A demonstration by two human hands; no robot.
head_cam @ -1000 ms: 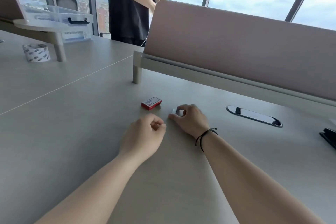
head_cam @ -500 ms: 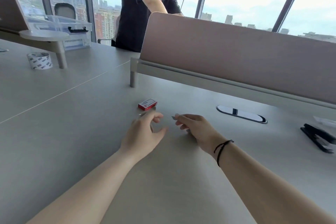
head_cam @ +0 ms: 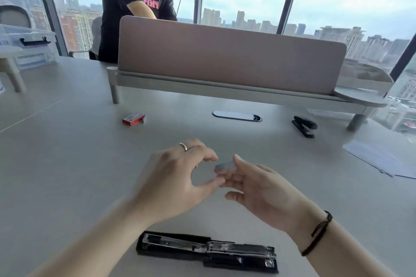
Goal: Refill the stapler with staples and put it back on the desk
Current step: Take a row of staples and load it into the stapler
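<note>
A black stapler (head_cam: 207,251) lies folded open flat on the desk near the front edge, its metal staple channel facing up. Above it my right hand (head_cam: 258,184) pinches a short grey strip of staples (head_cam: 225,166) between thumb and fingers. My left hand (head_cam: 177,177), with a ring on it, hovers just left of the strip, fingers curled apart and fingertips close to it, holding nothing. A small red staple box (head_cam: 132,118) lies further back on the desk, left of centre.
A second black stapler (head_cam: 304,125) sits shut at the back right. A cable grommet (head_cam: 236,116) is set in the desk (head_cam: 67,175) before the pink divider screen (head_cam: 225,56). White paper sheets (head_cam: 382,159) lie at the right. A person stands behind the screen.
Both hands drew back from the red box toward me and lifted, the right one carrying the staple strip. The view tilted down, so the open stapler near the front edge came into sight.
</note>
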